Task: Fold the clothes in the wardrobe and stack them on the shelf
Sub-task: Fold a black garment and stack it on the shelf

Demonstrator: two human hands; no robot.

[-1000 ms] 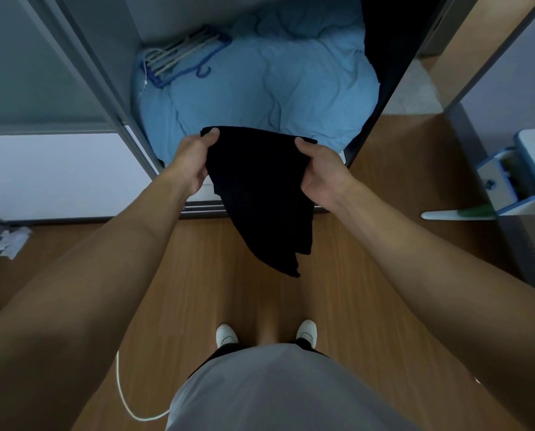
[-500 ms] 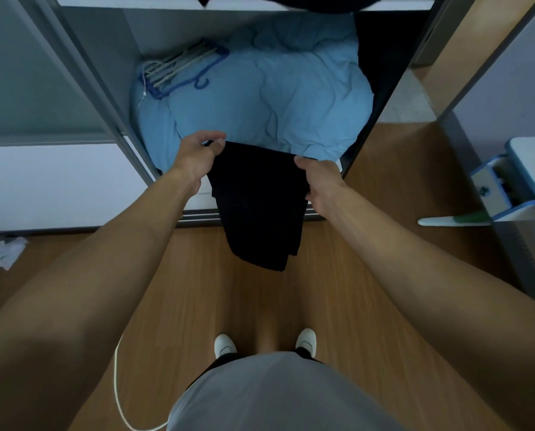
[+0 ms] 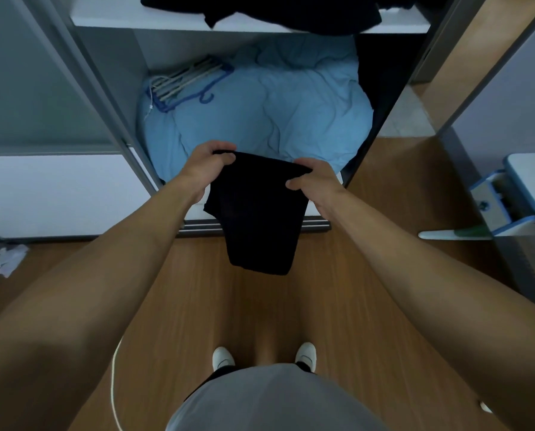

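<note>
The wooden floor [image 3: 247, 306] ran up to an open wardrobe [image 3: 104, 98] with a metal sliding track along its foot. Inside, a rumpled pale blue quilt [image 3: 275, 113] filled the lower space, with a bundle of hangers [image 3: 185, 79] lying on its left rear part. Above it, a white shelf [image 3: 129, 17] carried a loose heap of dark clothes [image 3: 291, 10], partly draped over the front edge.

In front of the lower opening, a black garment [image 3: 260, 219] hung in the air, well above the floor. It looked plain and matte, doubled over into a thick panel, wide along its top edge and tapering to a narrower, slightly uneven bottom hem. The left hand [image 3: 204, 169] pinched the top left corner, fingers curled over the edge. The right hand [image 3: 315, 181] gripped the top right corner, thumb on the near side. Between them the top edge was stretched nearly straight. Below, white shoes [image 3: 222, 357] stood on the floor.
</note>
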